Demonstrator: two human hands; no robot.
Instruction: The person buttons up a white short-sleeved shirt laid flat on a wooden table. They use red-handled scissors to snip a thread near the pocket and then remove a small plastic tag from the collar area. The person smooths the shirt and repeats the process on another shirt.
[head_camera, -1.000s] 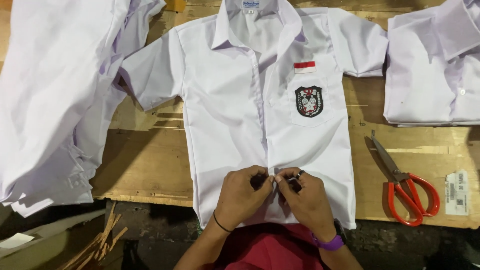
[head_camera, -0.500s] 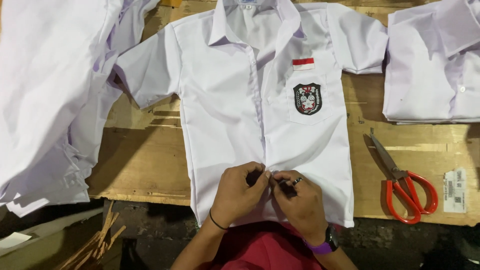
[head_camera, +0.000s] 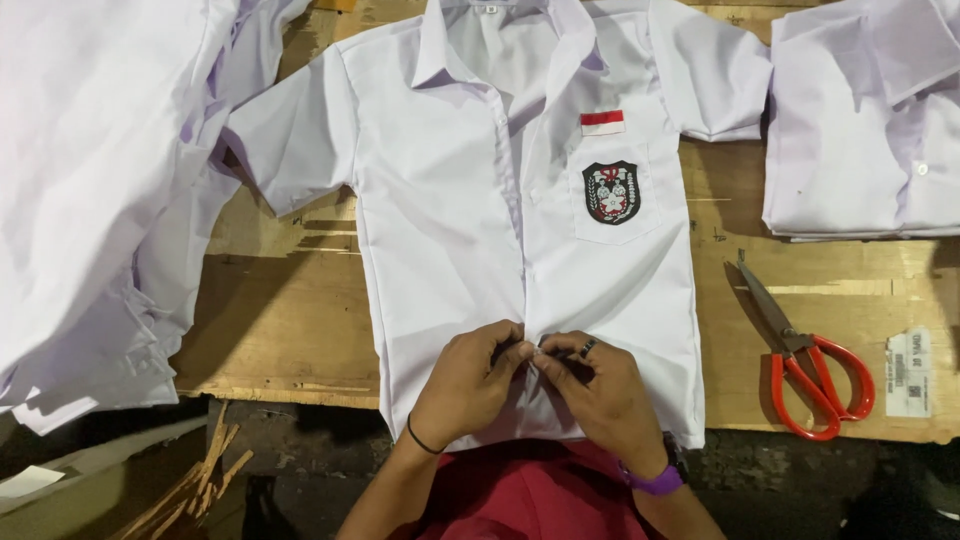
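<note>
Both our left hand (head_camera: 468, 378) and right hand (head_camera: 598, 390) are pinching the shirt (head_camera: 450, 230) placket between closed fingertips; its length is running straight ahead of them.

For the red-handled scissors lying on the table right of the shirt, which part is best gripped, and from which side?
Grip the scissors by the red loop handles, probably from the near right with the right hand. The loops lie flat at the near end, towards the table edge, and the closed blades point away up-left, towards the shirt, so the tips stay clear of the palm.
</note>
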